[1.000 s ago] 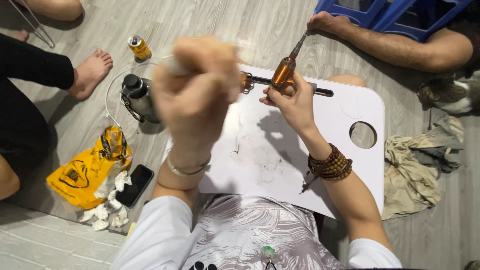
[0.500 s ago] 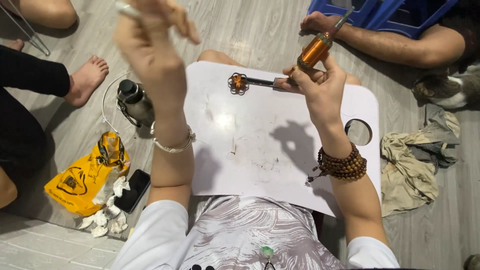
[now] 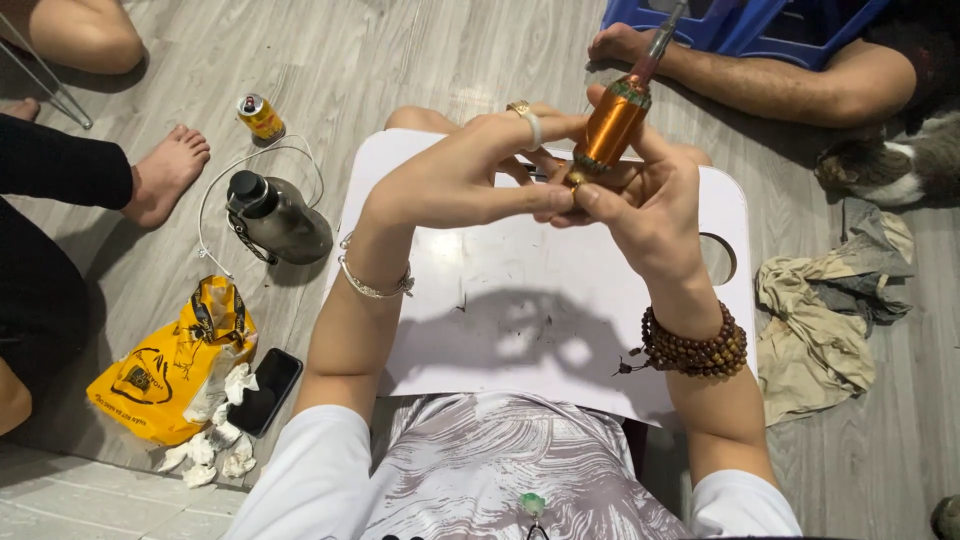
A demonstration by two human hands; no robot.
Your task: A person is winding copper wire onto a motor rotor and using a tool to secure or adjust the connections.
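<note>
Hands pinch a copper-wound motor armature (image 3: 612, 125) together, left hand (image 3: 465, 180) and right hand (image 3: 640, 205), above a white lap tray (image 3: 480, 300).

White short sleeves (image 3: 310, 470) over a marbled grey-and-white shirt front (image 3: 500, 470); left hand (image 3: 450, 180) wears a ring and thin silver bracelet; right hand (image 3: 650, 215) has brown wooden beads at the wrist.

The lower end of the copper-wound motor armature (image 3: 612, 125) is buried in the grip of both hands, so what the fingertips (image 3: 560, 200) pinch there cannot be made out. Its thin metal shaft (image 3: 665, 28) runs off the top edge. The blue plastic stool (image 3: 760, 25) is cut by the same edge. The white lap worktop (image 3: 520, 320) loses its near rim under the patterned shirt (image 3: 500, 470).
</note>
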